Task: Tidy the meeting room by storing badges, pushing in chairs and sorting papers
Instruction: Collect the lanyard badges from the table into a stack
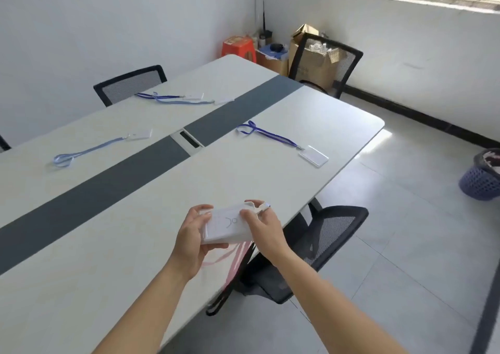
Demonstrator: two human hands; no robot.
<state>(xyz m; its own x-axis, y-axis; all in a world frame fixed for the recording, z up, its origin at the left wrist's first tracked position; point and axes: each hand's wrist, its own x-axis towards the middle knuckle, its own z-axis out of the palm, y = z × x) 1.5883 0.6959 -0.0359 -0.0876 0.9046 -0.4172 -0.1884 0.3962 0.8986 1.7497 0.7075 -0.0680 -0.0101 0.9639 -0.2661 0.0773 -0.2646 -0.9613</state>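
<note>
**Badge in both hands at table edge**

Left hand (pixel 193 234) grips the white badge (pixel 227 226) at one end; right hand (pixel 266 227) pinches the other; badge held just above the table (pixel 135 245), near its right edge; pink lanyard (pixel 238 256) hangs beneath; second badge (pixel 313 155) lies farther along the table.

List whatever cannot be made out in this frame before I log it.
Head view: the mark on the held badge is too blurred to read; the left hand and right hand cover its ends.
Far badges: too small to count.
Chair at left: cut by the edge.
Basket: cut by the right edge, contents unclear.
</note>
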